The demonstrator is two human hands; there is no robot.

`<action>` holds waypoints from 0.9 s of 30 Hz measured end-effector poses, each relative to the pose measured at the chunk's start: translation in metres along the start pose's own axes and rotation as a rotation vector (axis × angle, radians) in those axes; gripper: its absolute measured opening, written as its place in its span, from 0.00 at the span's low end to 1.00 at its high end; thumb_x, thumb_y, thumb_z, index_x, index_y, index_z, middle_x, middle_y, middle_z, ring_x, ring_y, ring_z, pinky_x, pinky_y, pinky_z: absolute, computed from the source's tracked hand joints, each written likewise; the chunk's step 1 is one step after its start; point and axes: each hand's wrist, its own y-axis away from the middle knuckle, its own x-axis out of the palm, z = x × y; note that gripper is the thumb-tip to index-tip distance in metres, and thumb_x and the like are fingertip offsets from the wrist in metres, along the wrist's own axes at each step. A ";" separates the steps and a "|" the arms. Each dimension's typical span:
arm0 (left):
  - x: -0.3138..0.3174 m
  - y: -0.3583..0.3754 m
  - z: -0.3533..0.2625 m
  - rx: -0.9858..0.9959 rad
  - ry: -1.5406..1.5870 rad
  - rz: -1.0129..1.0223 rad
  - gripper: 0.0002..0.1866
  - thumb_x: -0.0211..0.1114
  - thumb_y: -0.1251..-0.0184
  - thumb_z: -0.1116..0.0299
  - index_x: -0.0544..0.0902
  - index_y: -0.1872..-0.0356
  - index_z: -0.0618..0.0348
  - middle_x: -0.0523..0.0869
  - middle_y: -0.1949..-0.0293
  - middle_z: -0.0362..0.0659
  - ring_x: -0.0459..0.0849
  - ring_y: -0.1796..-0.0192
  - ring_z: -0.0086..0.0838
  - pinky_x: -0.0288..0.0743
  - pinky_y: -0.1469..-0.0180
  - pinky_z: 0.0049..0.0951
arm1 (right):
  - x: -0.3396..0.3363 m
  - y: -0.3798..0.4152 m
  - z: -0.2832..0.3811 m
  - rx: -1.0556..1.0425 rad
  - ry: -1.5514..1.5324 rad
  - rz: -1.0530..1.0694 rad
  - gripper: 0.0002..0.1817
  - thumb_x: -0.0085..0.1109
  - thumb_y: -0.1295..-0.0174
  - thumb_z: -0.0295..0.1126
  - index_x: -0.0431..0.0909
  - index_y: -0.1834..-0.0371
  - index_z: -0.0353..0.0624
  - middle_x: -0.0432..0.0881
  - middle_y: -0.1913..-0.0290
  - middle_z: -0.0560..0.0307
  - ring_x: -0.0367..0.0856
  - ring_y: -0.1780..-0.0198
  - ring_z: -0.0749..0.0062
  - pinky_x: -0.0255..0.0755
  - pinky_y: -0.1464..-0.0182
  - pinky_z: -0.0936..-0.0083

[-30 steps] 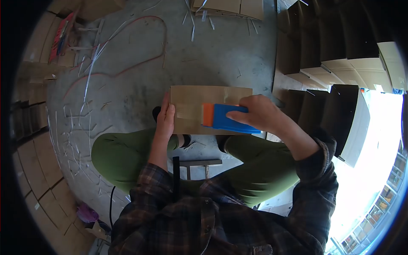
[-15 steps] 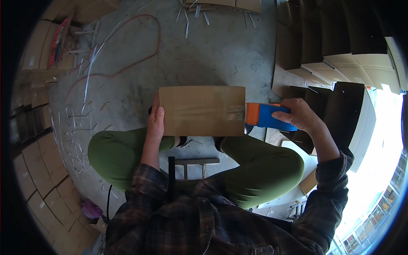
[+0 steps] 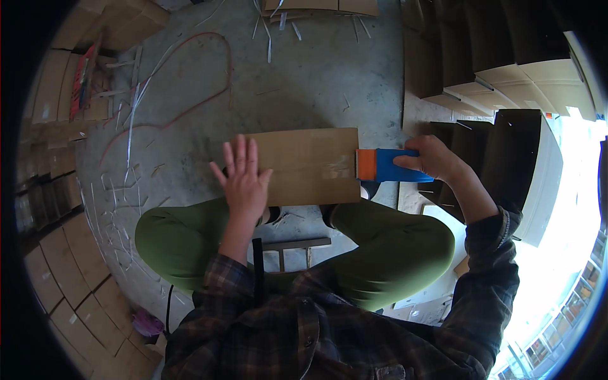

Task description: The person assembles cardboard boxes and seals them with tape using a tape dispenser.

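Note:
A closed cardboard box (image 3: pixel 307 168) lies in front of me between my knees, with clear tape near its right end. My left hand (image 3: pixel 246 183) rests at the box's left end, fingers spread, the palm over its edge. My right hand (image 3: pixel 430 159) grips a blue and orange tape dispenser (image 3: pixel 396 166), whose orange end meets the right edge of the box. The underside of the box is hidden.
Stacked cartons (image 3: pixel 73 266) line the left side. Open dark-inside boxes (image 3: pixel 516 164) stand at the right. Strap scraps (image 3: pixel 130 142) and a reddish hose (image 3: pixel 183 114) lie on the concrete floor. A small metal frame (image 3: pixel 294 244) is between my legs.
My left hand has gone from holding the box's left side to lying spread over that end. The dispenser's orange end has come against the box's right edge.

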 end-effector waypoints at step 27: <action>-0.004 0.005 -0.114 0.405 0.233 0.100 0.49 0.66 0.44 0.55 0.52 0.27 0.70 0.49 0.24 0.56 0.43 0.21 0.46 0.32 0.24 0.52 | 0.024 0.005 0.008 -0.125 -0.149 -0.075 0.27 0.68 0.47 0.53 0.84 0.64 0.36 0.83 0.69 0.40 0.83 0.67 0.52 0.76 0.59 0.62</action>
